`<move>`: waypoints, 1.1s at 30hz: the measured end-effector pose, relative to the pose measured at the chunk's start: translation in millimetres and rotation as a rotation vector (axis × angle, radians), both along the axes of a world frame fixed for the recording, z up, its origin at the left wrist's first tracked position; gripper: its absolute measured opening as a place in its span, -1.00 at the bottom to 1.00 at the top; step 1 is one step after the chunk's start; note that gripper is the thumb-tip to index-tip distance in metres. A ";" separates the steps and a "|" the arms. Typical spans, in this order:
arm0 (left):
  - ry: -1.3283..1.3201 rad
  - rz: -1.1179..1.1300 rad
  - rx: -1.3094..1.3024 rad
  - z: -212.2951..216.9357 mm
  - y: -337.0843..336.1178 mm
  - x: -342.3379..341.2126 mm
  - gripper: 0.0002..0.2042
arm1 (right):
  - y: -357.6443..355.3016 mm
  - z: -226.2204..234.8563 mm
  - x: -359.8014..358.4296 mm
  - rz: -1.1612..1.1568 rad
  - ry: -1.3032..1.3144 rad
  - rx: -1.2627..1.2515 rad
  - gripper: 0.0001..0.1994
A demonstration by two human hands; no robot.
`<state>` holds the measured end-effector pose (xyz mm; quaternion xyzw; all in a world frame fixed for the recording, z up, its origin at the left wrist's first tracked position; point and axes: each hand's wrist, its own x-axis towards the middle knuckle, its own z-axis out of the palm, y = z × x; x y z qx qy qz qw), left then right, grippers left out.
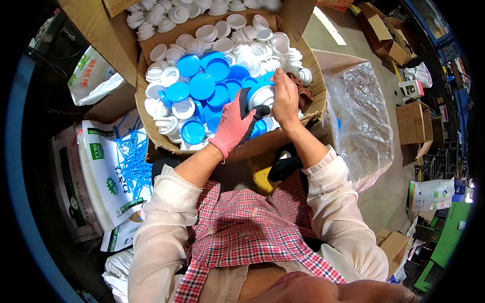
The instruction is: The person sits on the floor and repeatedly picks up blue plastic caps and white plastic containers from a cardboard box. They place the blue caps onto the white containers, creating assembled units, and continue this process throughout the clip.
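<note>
My left hand (235, 120), in a pink glove with black fingertips, closes on a white ringed plastic cap (261, 97) at the near right of the open cardboard box (222, 151). My bare right hand (286, 99) is cupped against the cap's right side, its fingers held together and partly hidden. Both hands touch the same cap. Around them lie loose blue round lids (202, 87) and white ringed caps (250, 61), heaped in the box. A brown crumpled thing (304, 96) sits just right of my right hand; I cannot make out its kind.
Thin blue plastic sticks (132, 161) lie on a white printed sack (101, 169) at the left. To the right stands a box lined with clear plastic film (361, 121). More cardboard boxes (413, 122) line the right side. A yellow object (261, 174) shows below the box.
</note>
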<state>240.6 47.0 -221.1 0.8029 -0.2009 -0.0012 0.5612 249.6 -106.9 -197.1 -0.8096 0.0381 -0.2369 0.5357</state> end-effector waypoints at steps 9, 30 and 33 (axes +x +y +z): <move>-0.019 0.022 -0.092 -36.4 2.9 12.8 -0.50 | 5.5 -5.9 2.2 0.055 0.139 0.202 -0.47; 0.595 -0.432 -0.606 -30.4 18.4 31.2 -0.54 | -81.2 -3.2 -7.7 0.103 0.221 -0.115 -0.73; -0.072 0.108 0.202 -26.8 60.6 61.8 -0.62 | -180.5 -6.7 -25.2 -0.326 -0.014 -0.384 -0.73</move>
